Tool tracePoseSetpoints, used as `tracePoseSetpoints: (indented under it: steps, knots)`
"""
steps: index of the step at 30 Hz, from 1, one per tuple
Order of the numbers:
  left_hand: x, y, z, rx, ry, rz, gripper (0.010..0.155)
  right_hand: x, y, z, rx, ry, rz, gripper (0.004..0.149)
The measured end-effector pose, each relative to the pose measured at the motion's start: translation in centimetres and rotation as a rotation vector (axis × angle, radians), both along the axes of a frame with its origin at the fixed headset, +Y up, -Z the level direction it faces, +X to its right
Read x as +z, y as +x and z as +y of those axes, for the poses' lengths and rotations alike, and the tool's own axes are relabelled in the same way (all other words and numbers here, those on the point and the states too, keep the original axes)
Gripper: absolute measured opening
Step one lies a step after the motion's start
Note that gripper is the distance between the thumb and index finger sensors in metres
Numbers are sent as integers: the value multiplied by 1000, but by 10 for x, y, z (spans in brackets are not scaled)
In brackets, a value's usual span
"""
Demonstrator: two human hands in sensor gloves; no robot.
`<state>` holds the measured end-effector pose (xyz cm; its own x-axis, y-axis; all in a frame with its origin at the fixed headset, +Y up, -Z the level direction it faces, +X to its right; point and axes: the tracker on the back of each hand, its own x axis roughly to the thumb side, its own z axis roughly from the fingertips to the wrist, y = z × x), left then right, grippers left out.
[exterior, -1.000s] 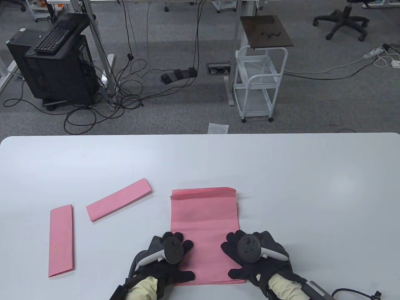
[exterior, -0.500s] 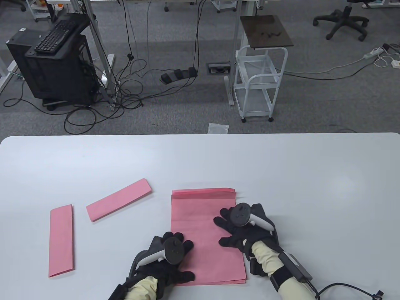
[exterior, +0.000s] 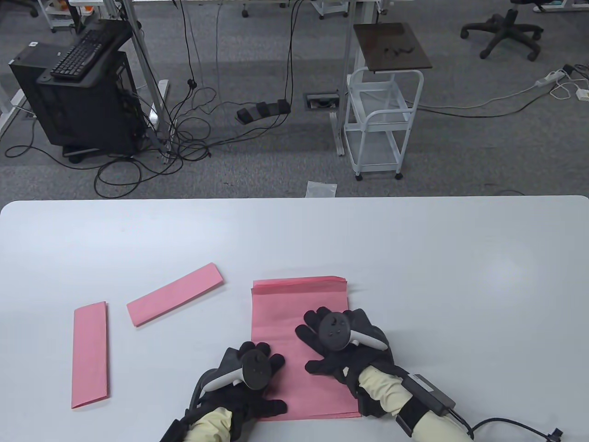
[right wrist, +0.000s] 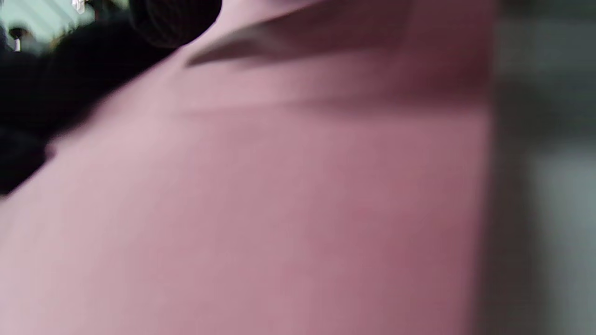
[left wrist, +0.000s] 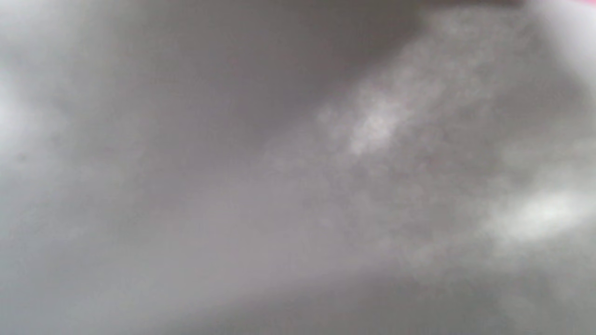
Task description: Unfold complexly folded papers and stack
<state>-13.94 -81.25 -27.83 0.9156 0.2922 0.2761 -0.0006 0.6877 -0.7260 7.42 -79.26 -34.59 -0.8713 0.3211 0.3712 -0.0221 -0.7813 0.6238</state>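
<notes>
Your left hand (exterior: 251, 375) rests flat, fingers spread, on the near left corner of the large unfolded pink paper sheet (exterior: 280, 313), which lies on the white table (exterior: 414, 258). Your right hand (exterior: 338, 343) presses its middle, fingers apart. Two folded pink paper strips (exterior: 175, 300) (exterior: 90, 355) lie well to the left.

An office or lab: computer tower (exterior: 87, 101), keyboard (exterior: 78, 53), floor cables (exterior: 184, 133), swivel chair (exterior: 504, 30)
</notes>
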Motion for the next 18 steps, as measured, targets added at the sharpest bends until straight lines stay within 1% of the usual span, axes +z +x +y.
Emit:
tracePoseSetpoints:
  steps: [1, 3, 5, 7, 10, 13, 16, 18]
  knots:
    - [0, 0, 0, 0, 0, 0, 94, -4, -3, -2, 9, -10, 0, 70]
    - [0, 0, 0, 1, 0, 1, 94, -17, -6, -6, -10, -68, -50, 68]
    - [0, 0, 0, 1, 0, 0, 94, -35, -6, -10, -14, -120, -100, 69]
    - [0, 0, 0, 1, 0, 1, 94, -58, 0, -12, -35, -140, -181, 69]
    - [0, 0, 0, 3, 0, 0, 94, -79, 10, -14, -58, -152, -295, 68]
    - [0, 0, 0, 4, 1, -1, 94, -100, 29, -13, -62, -142, -435, 65]
    - [0, 0, 0, 4, 1, -1, 94, -110, 47, -13, -69, -148, -533, 66]
    - [0, 0, -1, 4, 0, -2, 94, -111, 51, -14, -90, -145, -566, 66]
